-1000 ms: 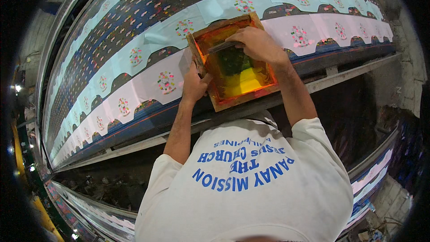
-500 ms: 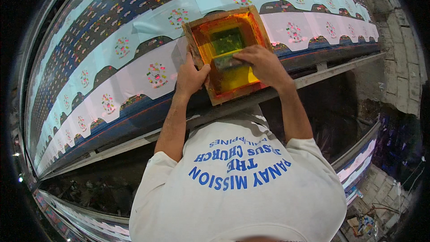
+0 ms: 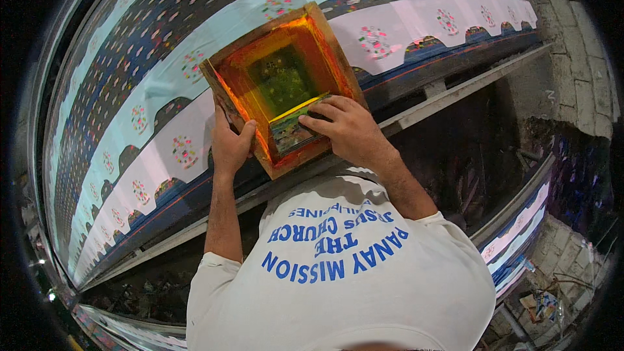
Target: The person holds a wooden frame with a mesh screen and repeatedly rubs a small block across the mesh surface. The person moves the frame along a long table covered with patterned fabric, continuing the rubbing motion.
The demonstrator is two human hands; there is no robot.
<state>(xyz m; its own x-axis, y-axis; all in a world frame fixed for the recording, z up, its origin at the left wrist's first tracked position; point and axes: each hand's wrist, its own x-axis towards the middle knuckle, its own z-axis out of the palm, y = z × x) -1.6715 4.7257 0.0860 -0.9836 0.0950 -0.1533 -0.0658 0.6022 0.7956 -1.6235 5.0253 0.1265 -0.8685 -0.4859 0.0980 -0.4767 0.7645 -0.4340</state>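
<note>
A wooden-sided screen printing frame (image 3: 340, 50), its inside stained orange and yellow, is held at a slant over the row of pale pink cloth pieces. My left hand (image 3: 231, 145) grips its left side, thumb over the rim and fingers outside. Inside the frame, my right hand (image 3: 354, 131) is closed on a squeegee (image 3: 292, 129) with a yellow edge, close to the near end. Past the squeegee, a dark green square of mesh (image 3: 281, 78) shows. Whether the frame touches the cloth beneath is hidden.
Pale pink cloth pieces (image 3: 404, 29) and light blue ones (image 3: 159, 88), many with round colourful prints, line a long dark patterned table (image 3: 162, 23). A metal rail (image 3: 455, 96) runs along its near edge. Another cloth-covered table (image 3: 520, 240) stands behind me at the right.
The frame and both hands have shifted left, and the frame has turned slightly counter-clockwise. Inside it, the squeegee has come from the middle toward the near end.
</note>
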